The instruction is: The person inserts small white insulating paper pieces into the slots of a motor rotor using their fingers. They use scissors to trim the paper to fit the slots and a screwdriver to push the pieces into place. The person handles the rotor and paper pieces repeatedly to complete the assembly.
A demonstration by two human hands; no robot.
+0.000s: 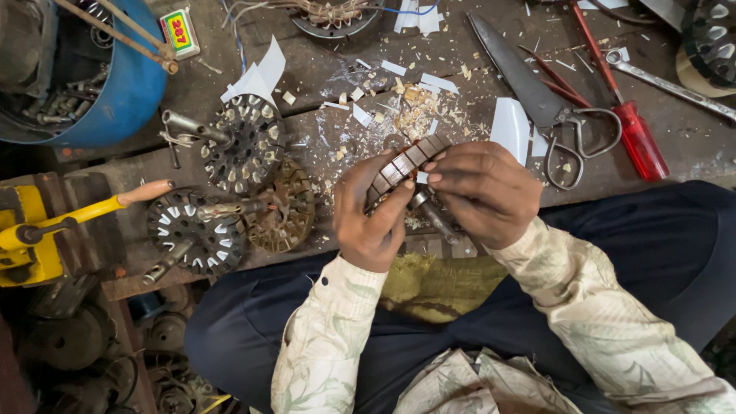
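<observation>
A round slotted motor core [409, 159] with a metal shaft [433, 216] sits upright between both hands above my lap. My left hand [370, 213] grips its left side, thumb along the rim. My right hand [484, 192] closes over its right side, fingertips pressing at the top slots. Only a strip of the core's rim shows between the fingers. White paper slips [510, 123] and wood-coloured chips [410, 103] lie on the wooden board just beyond it.
Three more slotted cores [244, 144] with shafts lie left of my hands. Large scissors [537, 96] and a red-handled screwdriver [632, 134] lie at the right. A blue tub [126, 88] stands far left, a yellow tool [46, 230] below it.
</observation>
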